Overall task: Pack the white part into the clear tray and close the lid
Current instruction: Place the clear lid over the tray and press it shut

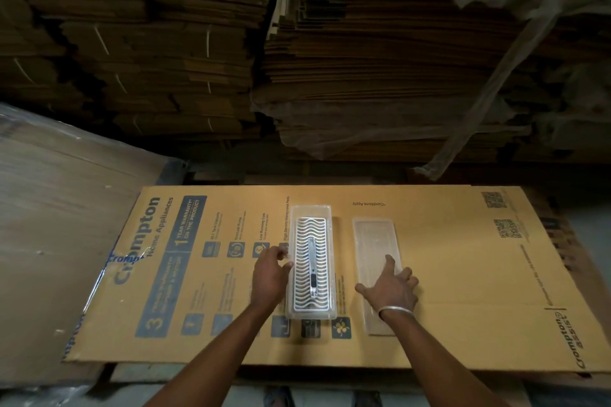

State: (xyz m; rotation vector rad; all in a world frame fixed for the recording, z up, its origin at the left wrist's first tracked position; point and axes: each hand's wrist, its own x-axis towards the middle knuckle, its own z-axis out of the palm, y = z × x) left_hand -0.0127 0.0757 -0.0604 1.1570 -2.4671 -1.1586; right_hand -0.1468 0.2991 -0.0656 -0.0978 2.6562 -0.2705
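A clear tray point(310, 211) lies lengthwise on a flattened printed carton. Inside it rests the white part point(320, 261), a ribbed wavy grille with a chrome strip down its middle. My left hand point(271, 274) is at the tray's left rim, its fingertips touching the edge. To the right of the tray lies the clear lid point(372, 238), flat on the cardboard and apart from the tray. My right hand point(391, 287) rests spread on the lid's near half, fingers apart, a metal bangle on the wrist.
The flattened carton point(463, 274) covers the work surface. Tall stacks of folded cardboard point(363, 59) rise right behind it, partly under plastic sheeting. A plastic-wrapped board point(59, 208) leans at the left. The carton's front edge runs near my arms.
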